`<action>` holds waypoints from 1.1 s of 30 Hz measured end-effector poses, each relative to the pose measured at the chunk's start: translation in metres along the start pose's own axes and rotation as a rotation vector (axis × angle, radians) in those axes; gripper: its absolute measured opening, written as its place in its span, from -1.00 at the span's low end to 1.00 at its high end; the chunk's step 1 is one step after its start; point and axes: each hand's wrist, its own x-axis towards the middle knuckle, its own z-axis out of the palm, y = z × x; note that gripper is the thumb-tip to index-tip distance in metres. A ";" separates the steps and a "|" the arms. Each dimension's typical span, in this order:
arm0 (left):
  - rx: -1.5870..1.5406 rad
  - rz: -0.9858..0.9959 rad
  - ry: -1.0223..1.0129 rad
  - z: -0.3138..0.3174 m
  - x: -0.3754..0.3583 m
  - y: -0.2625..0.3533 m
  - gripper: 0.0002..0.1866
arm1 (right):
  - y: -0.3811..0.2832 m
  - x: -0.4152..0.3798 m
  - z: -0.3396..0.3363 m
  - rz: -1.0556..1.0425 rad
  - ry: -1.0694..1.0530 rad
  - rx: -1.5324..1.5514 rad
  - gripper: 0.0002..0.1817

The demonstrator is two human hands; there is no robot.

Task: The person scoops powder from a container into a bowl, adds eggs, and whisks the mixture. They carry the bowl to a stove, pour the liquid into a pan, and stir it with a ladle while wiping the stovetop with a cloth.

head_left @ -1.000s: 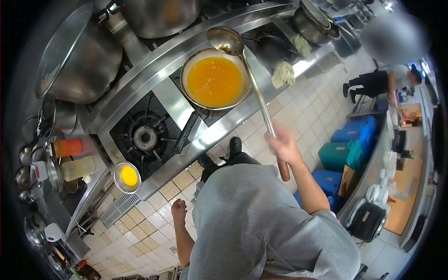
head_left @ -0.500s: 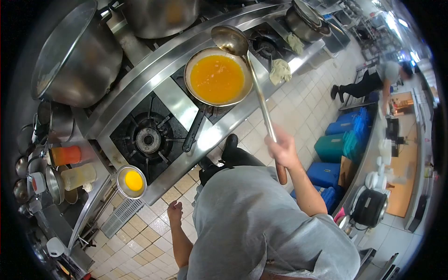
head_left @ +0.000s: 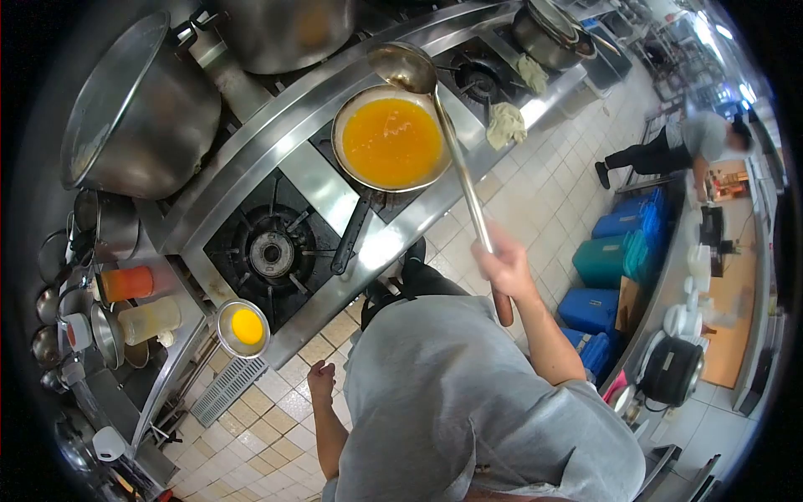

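My right hand (head_left: 504, 268) is wrapped around the long handle of a ladle (head_left: 457, 159), near its brown grip. The ladle's bowl hangs over the far rim of a frying pan (head_left: 337, 138). Orange-yellow liquid (head_left: 389, 146) with a few small bubbles covers the pan's bottom. The pan sits on the stove with its black handle (head_left: 350, 238) pointing toward me. Low at my side, my left hand (head_left: 321, 381) hangs with loosely curled fingers and nothing visible in it. Nearest to it is a small metal bowl (head_left: 223, 330) of something bright yellow, at the stove's front corner.
A bare burner (head_left: 272, 253) lies left of the pan. Large pots (head_left: 146, 125) stand behind. Bottles of orange (head_left: 127, 284) and pale liquid (head_left: 150, 321) are at the left. Crumpled cloths (head_left: 507, 125) lie on the right edge. Another person (head_left: 711, 142) bends over the counter beyond blue and green bins (head_left: 609, 258).
The ladle's bowl has shifted slightly to the left while my right hand keeps its grip. The view has turned a little. The other person has straightened slightly.
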 end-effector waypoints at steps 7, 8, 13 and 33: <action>0.042 0.004 0.004 -0.002 -0.003 0.010 -0.43 | -0.004 -0.003 0.000 0.023 0.014 0.030 -0.43; 0.044 0.005 0.001 -0.002 0.000 0.009 -0.43 | -0.004 -0.004 -0.001 0.027 0.022 0.039 -0.43; -0.013 0.045 -0.031 -0.004 0.019 -0.003 -0.43 | -0.003 -0.008 -0.003 0.007 0.032 0.055 -0.44; 0.022 0.003 0.000 0.001 -0.004 0.000 -0.41 | 0.006 -0.019 -0.003 0.025 0.018 0.047 -0.41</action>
